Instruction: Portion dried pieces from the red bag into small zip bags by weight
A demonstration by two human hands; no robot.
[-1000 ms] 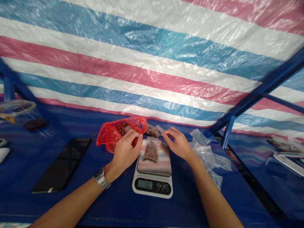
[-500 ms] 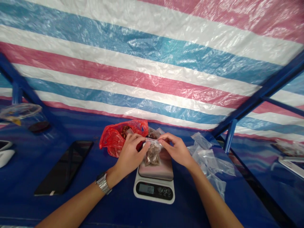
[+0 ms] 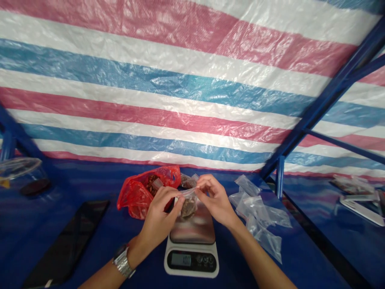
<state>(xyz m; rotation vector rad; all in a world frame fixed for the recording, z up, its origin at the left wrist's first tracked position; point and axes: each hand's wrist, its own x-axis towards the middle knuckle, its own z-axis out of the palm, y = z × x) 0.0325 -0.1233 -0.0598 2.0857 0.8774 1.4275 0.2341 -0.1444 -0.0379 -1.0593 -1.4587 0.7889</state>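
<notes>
Both of my hands pinch the top edge of a small clear zip bag [image 3: 189, 206] with brownish contents. My left hand [image 3: 164, 210] grips its left corner between thumb and fingers. At the right end of the seal, my right hand [image 3: 215, 198] is closed on the same edge. Under the bag is a digital scale [image 3: 192, 261] with a metal plate; its display seems to read 10.0. Whether the bag touches the plate I cannot tell. Behind my left hand lies a red plastic bag [image 3: 136, 196] with dark brown pieces in it.
Several clear zip bags [image 3: 258, 212] lie loosely at the right. Another filled clear bag [image 3: 188, 181] sits behind my hands. A black flat device [image 3: 67, 245] and a clear round container [image 3: 28, 176] are at the left. Blue metal bars [image 3: 279, 176] and striped sheeting [image 3: 180, 88] stand behind.
The view has tilted up, so the things on the table appear lower. My right hand has shifted along the seal, and the bag's contents look more bunched.
</notes>
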